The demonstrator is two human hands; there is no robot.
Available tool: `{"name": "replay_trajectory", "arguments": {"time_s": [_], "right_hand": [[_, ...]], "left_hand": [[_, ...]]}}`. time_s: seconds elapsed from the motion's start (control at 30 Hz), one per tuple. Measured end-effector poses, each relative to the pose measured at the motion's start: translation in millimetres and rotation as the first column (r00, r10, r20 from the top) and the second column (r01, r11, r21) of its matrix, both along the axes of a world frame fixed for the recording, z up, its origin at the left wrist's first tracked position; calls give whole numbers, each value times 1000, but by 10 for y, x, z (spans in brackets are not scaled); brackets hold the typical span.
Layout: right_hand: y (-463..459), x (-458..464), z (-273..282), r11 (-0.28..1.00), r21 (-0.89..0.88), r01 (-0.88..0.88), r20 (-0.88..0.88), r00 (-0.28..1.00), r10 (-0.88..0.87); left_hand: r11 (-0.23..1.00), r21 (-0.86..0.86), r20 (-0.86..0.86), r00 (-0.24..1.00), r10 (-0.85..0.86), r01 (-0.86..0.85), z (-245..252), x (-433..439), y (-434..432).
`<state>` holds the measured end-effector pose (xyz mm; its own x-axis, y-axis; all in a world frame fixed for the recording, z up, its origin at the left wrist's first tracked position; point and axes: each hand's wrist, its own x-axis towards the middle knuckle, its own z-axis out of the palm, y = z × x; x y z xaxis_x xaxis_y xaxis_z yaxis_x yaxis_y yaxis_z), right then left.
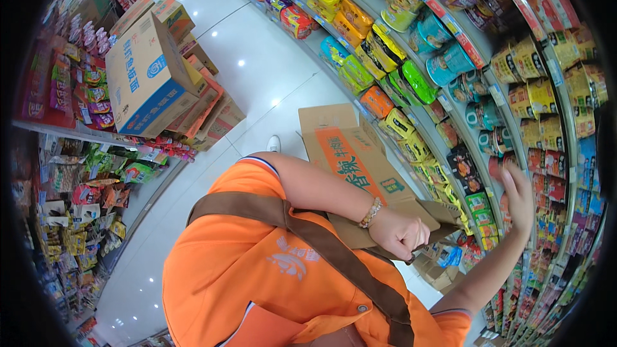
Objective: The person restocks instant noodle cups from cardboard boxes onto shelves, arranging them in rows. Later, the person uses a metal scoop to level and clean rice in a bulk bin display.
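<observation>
My left hand point(401, 237), with a beaded bracelet at the wrist, is closed on the edge of an opened brown cardboard carton point(381, 168) with an orange band. The carton is tilted in front of my body, its flaps raised. My right hand point(516, 197) is raised at the shelf on the right, its fingertips beside a dark red cup point(495, 166). Whether the fingers hold that cup cannot be told. Black packs point(465, 166) and green packs point(479, 209) lie on the shelf level nearer the carton.
Curved-looking shelves point(499, 94) of noodle cups and packs run along the right. At the left, stacked cartons point(144, 72) stand by a display of snack packets point(96, 86). A tiled floor point(255, 67) lies between. More cardboard point(434, 272) is on the floor near my right arm.
</observation>
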<state>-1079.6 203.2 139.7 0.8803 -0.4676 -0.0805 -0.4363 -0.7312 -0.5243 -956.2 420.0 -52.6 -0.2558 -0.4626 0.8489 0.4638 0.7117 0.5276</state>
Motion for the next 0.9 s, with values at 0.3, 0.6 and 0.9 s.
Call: {"name": "replay_trajectory", "arguments": {"time_s": [0.3,0.6,0.9], "right_hand": [[1276,499,-3659,843,491,-218,-428,783,452],[1718,1043,-4438,733,655,182,-520,813,262],[1506,2915,-4037,635,761,135,-413,855,313]], "left_hand": [[701,602,-155,917,-368,383,-168,183,171],[744,668,128,980,-155,30,-676,2835,343],[328,352,805,462,371,-877,-1036,3861,1097]]}}
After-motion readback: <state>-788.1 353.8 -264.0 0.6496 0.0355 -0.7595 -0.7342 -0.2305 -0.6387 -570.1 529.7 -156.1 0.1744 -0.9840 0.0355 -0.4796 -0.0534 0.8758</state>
